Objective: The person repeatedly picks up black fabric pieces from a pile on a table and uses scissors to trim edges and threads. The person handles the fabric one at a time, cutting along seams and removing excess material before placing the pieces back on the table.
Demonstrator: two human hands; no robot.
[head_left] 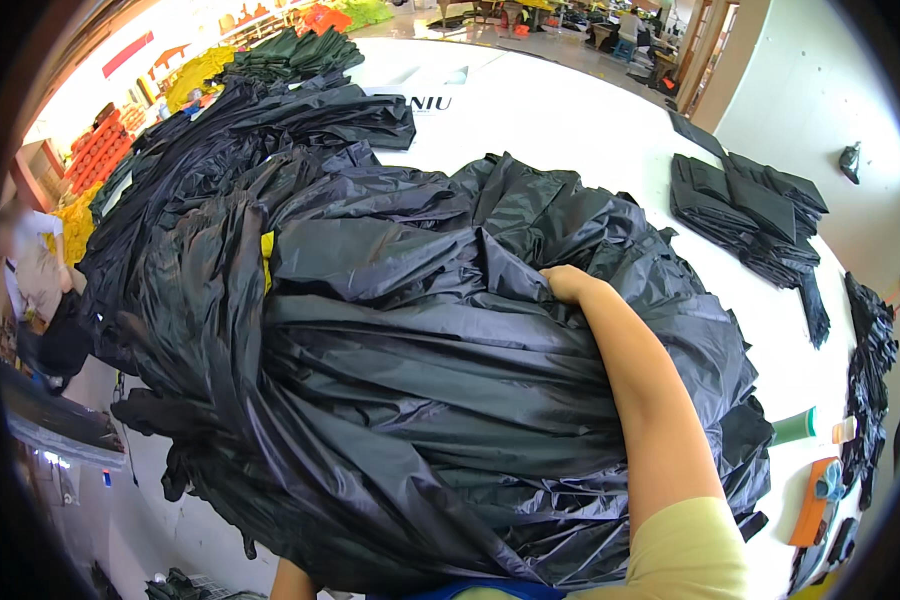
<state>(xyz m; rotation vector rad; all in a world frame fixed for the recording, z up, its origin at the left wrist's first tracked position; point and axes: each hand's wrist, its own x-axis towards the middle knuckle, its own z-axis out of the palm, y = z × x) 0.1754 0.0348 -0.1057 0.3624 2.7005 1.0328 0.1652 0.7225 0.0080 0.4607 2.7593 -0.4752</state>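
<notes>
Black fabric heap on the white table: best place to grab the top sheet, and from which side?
Probably at the raised ridge of folds near the top of the black fabric heap, where the right hand already digs in. Creases converge there into a bunched crest that fingers can close around; the flanks are smooth, taut and slippery-looking. Come from the near right, over the heap. The left hand is hidden under the fabric.
</notes>
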